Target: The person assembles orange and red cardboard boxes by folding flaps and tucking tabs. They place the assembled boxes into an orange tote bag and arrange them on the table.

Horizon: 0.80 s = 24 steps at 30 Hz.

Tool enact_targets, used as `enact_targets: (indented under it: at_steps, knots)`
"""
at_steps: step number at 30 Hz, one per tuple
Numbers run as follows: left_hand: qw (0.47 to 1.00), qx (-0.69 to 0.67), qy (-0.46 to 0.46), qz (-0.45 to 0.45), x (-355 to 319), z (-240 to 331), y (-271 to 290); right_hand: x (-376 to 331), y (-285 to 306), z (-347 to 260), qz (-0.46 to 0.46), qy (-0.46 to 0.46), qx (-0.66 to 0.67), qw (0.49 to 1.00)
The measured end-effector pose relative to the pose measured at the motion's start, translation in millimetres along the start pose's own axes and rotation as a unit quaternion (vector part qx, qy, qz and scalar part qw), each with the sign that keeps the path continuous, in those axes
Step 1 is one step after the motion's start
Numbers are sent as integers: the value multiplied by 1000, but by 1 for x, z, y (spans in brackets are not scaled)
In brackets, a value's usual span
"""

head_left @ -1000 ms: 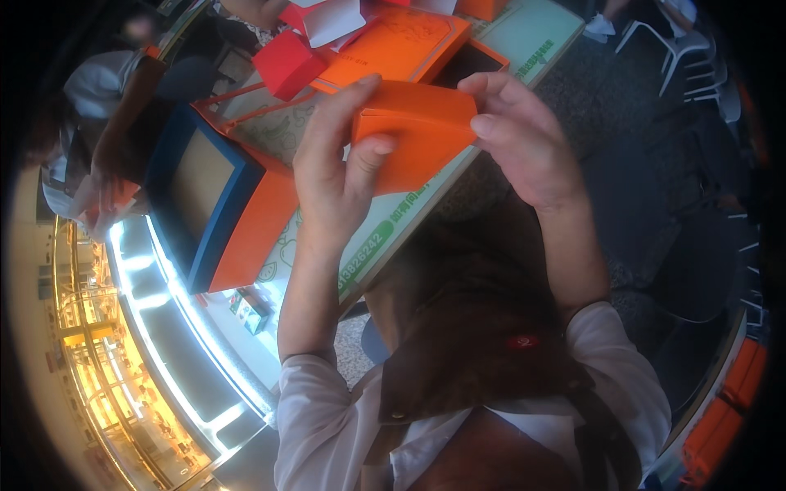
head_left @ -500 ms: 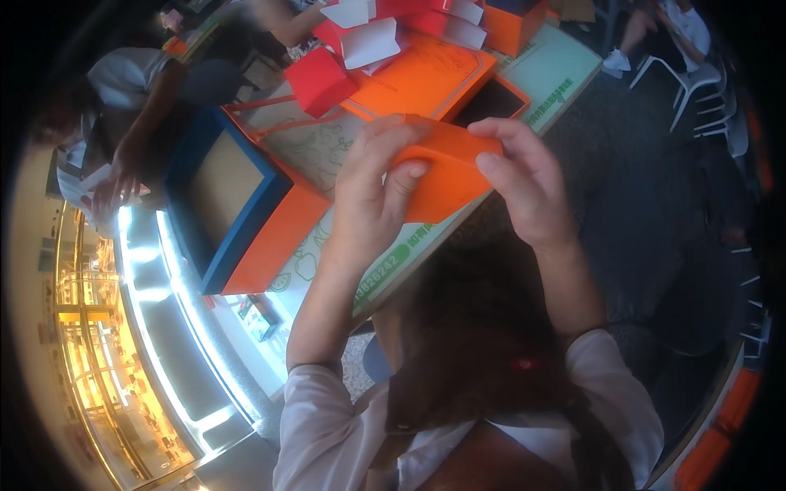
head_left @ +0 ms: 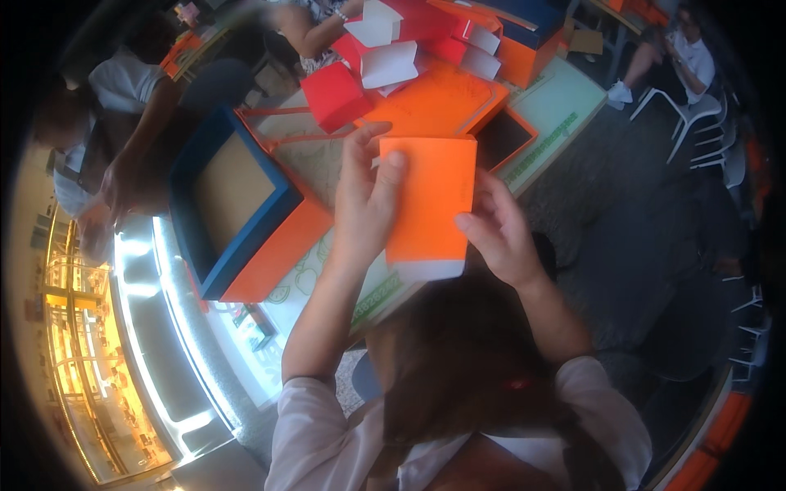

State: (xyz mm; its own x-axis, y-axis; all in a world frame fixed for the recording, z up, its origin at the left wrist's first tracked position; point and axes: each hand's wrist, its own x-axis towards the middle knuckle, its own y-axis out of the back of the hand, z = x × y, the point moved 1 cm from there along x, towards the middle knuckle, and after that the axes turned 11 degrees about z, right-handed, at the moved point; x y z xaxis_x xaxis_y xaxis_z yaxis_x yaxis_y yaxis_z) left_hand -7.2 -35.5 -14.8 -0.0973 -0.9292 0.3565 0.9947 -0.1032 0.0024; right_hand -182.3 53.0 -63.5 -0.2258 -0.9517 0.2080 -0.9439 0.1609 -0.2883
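Note:
Between my two hands, above the table's near edge, is an orange cardboard box [head_left: 430,204], held upright with a pale flap at its lower end. My left hand [head_left: 367,192] grips its left side, thumb pressed on the front face. My right hand [head_left: 501,233] pinches its lower right edge between thumb and fingers. Beyond it lie a flat orange box lid [head_left: 438,98] and an orange tray with a dark inside [head_left: 509,141]. Several red boxes [head_left: 334,96] with white inner flaps are heaped at the far side.
A large open box with blue rim and orange sides [head_left: 274,250] stands left on the printed table [head_left: 561,123]. An orange and blue box [head_left: 528,53] sits at the far right. Another person [head_left: 131,106] works at the left, beside a lit display case [head_left: 151,327]. White chairs [head_left: 684,110] stand right.
The orange box has turned from tilted to upright, its broad face and pale lower flap now showing. My right hand has moved down along its right edge.

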Motion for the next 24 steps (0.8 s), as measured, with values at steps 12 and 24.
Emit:
enact_targets:
  at_steps: [12, 24]
  knots:
    - [979, 46, 163, -110, -9, 5, -13, 32, 31, 27, 122, -47, 86, 988]
    - [988, 47, 149, 7, 14, -24, -1, 38, 61, 53, 142, -82, -37, 986]
